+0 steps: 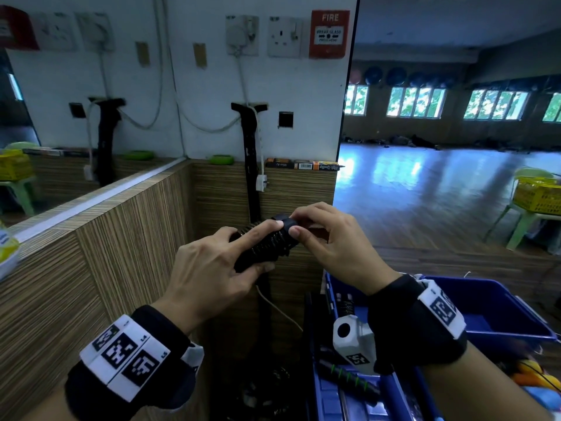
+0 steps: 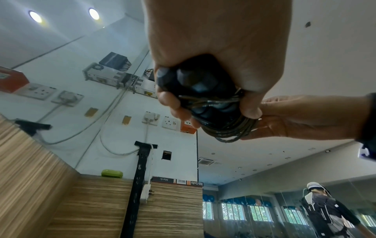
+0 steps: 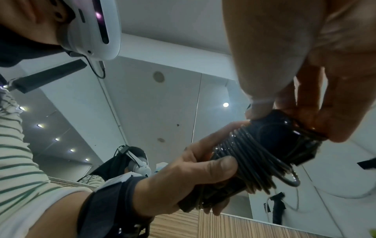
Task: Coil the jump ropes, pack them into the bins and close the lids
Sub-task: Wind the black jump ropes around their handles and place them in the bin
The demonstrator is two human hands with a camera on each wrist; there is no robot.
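A black jump rope (image 1: 267, 246) is wound tightly round its own black handles, held at chest height in front of the wood-panelled wall. My left hand (image 1: 218, 262) grips the lower end of the bundle (image 3: 250, 162), index finger laid along the coils. My right hand (image 1: 321, 235) pinches the upper end, thumb and fingers on the handle tips (image 3: 284, 128). In the left wrist view the handle ends (image 2: 199, 87) and rope loops (image 2: 230, 128) show between my fingers. An open blue bin (image 1: 501, 311) stands below my right wrist.
A second blue bin (image 1: 358, 396) at the bottom holds a black handle with green rings (image 1: 349, 379). The wood-panelled counter (image 1: 91, 253) runs along the left. A black post (image 1: 252, 177) with a white cable stands behind the hands. A yellow crate on a green chair (image 1: 537, 196) is far right.
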